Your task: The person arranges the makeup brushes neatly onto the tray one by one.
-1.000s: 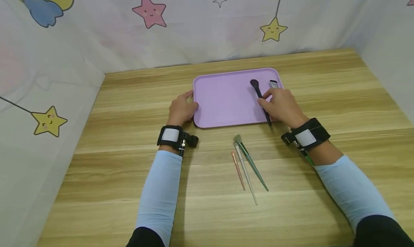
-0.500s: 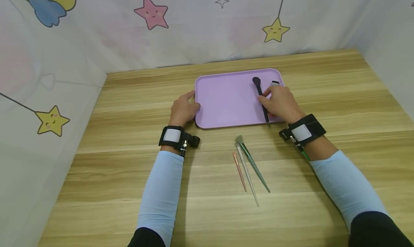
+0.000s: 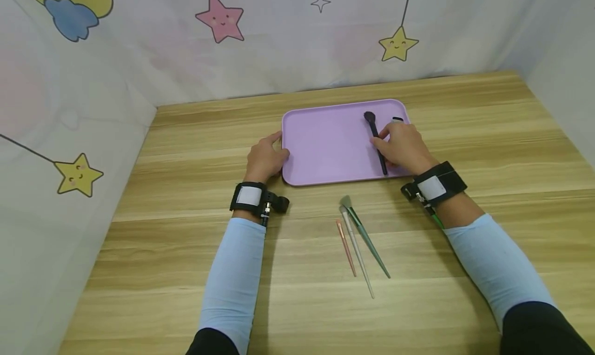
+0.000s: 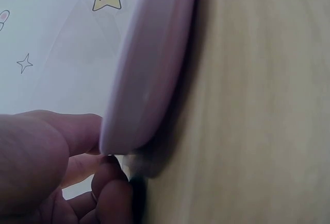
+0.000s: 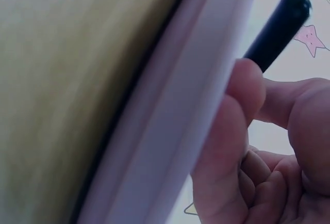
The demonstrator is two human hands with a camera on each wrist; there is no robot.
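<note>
In the head view my left hand [image 3: 265, 158] holds the left end of a lilac tray [image 3: 325, 143]. The left wrist view shows the thumb against the tray's rim [image 4: 139, 80] and curled fingers under its edge. Over the tray's right part, my right hand [image 3: 406, 148] pinches a black makeup brush [image 3: 373, 128], its dark bristle head toward the back. The handle end [image 5: 281, 28] sticks out past the fingers in the right wrist view. Another brush [image 3: 397, 120] with a dark tip lies on the tray's right side, mostly hidden behind the right hand.
Nearer the front on the wooden table [image 3: 162, 272] lie a green brush [image 3: 369, 241], a silvery white brush [image 3: 356, 249] and a short pink brush [image 3: 346, 249]. The green and white heads are close together. A star-printed curtain [image 3: 297, 50] stands behind the table.
The black brush has shifted slightly back with my right hand; its handle end, formerly past the tray's front rim, now shows within it. My left hand keeps its hold on the tray.
</note>
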